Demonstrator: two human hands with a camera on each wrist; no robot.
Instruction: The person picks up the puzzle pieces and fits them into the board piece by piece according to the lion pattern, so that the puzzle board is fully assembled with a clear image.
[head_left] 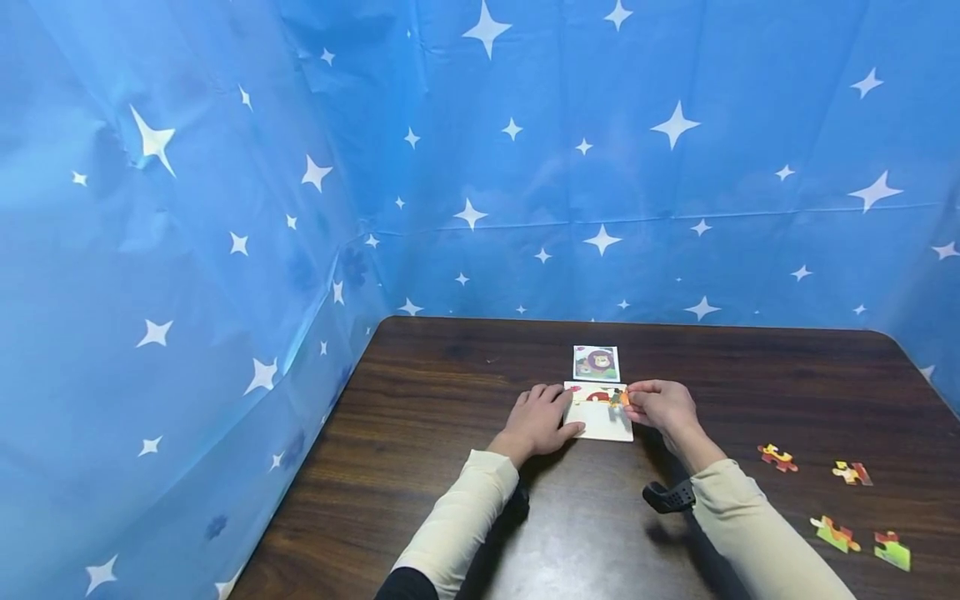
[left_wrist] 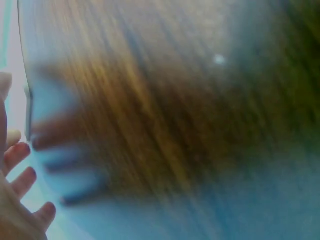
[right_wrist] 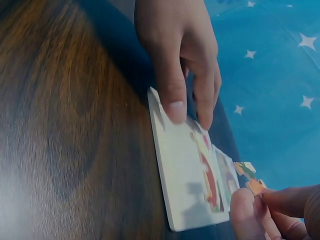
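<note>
A white puzzle tray (head_left: 600, 423) lies on the table, its far part filled by a strip of joined jigsaw pieces (head_left: 595, 395) with red and cream print. My left hand (head_left: 536, 419) rests at the tray's left side, thumb and fingers extended along the edge. Between thumb and fingers of my right hand (head_left: 663, 407) is a jigsaw puzzle piece (right_wrist: 256, 187), orange and green, pinched above the tray's far right corner. Just beyond the tray lies a picture card (head_left: 596, 363) showing a lion.
To the right on the dark wooden table (head_left: 450, 367) lie several loose puzzle pieces, among them a red-orange one (head_left: 777, 457) and a green-red one (head_left: 892, 551). A blue curtain with white stars (head_left: 525, 167) hangs behind the table and along its left.
</note>
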